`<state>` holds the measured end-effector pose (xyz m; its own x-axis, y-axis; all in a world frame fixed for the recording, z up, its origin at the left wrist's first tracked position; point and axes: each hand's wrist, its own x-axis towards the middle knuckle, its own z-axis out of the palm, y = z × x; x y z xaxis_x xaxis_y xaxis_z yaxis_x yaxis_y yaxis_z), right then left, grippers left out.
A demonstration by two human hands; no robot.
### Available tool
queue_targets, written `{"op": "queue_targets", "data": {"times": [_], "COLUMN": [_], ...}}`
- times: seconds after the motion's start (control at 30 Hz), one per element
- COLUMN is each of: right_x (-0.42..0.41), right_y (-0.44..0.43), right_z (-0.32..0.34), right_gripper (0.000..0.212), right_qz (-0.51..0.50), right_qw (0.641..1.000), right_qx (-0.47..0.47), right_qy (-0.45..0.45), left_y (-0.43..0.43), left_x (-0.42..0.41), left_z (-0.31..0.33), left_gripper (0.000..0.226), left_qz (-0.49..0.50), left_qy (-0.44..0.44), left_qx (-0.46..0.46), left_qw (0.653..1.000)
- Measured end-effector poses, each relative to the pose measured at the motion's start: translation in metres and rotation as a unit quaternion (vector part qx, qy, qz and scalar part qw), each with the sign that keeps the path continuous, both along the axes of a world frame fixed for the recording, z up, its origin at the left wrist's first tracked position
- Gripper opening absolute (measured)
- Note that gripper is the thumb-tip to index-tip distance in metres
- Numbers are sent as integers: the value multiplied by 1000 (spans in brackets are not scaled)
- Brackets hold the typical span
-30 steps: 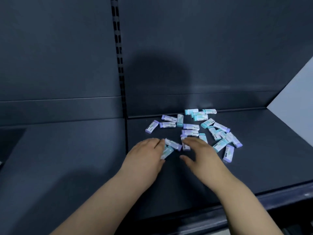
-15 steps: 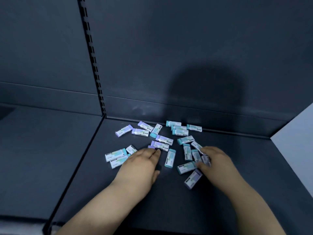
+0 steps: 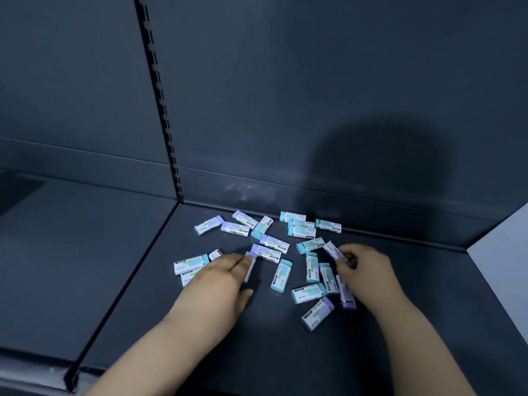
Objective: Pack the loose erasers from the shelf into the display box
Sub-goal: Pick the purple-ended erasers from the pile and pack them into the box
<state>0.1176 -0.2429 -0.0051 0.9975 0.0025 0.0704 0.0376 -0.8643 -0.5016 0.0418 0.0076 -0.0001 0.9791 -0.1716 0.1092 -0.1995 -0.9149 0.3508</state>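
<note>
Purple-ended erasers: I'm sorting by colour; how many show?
8: three purple-ended erasers back left, two mid-pile, one under the left hand, two front right. The right hand pinches an eraser, colour unclear; more may be hidden.

Erasers [image 3: 191, 263] have been swept toward the shelf's [image 3: 257, 352] left edge by the left grip [image 3: 220, 281]; one eraser [image 3: 333, 249] is now pinched by the right grip [image 3: 368, 270].

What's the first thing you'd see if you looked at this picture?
The little teal and purple erasers jump out, scattered bright across the middle of the dark shelf. Reaching in from below, the left hand lies flat on the pile's left side. The right hand pinches a purple eraser on the right side.
</note>
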Motion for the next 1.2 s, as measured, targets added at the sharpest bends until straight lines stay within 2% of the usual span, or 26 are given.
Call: {"op": "queue_targets", "data": {"times": [0.17,0.33,0.43,0.53,0.63,0.7,0.77,0.87,0.97,1.1,1.2], "right_x": [-31,-50,-54,-54,-47,-36,-26,-16,-12,-14,-17], "right_y": [29,68,87,102,110,110,110,119,130,129,126], "right_z": [20,33,32,24,13,6,3,-1,-3,-4,-3], "right_gripper": [21,19,23,22,17,24,32,55,67,57,58], "right_qz": [58,136,168,175,155,133,129,186,195,201,213], "right_qw": [987,970,961,960,977,988,992,979,974,972,968], "right_qx": [152,193,207,208,148,73,8,-75,-101,-117,-135], "right_qy": [13,50,67,66,1,-19,4,48,55,23,17], "left_y": [-3,5,15,29,44,54,62,71,74,75,79], "left_x": [5,8,8,7,5,5,5,2,-1,6,15], "left_z": [6,14,21,23,20,18,15,9,1,-1,0], "left_gripper": [55,52,29,7,3,3,6,14,17,22,51], "left_qz": [-32,-43,-46,-33,-6,15,22,23,11,-12,-57], "left_qy": [-4,-28,-36,-24,-37,-63,-76,-23,11,46,49], "left_qx": [-71,-148,-200,-204,-168,-109,-62,-13,-9,-22,0], "left_qw": [997,988,978,978,985,992,995,999,1000,999,997]}}
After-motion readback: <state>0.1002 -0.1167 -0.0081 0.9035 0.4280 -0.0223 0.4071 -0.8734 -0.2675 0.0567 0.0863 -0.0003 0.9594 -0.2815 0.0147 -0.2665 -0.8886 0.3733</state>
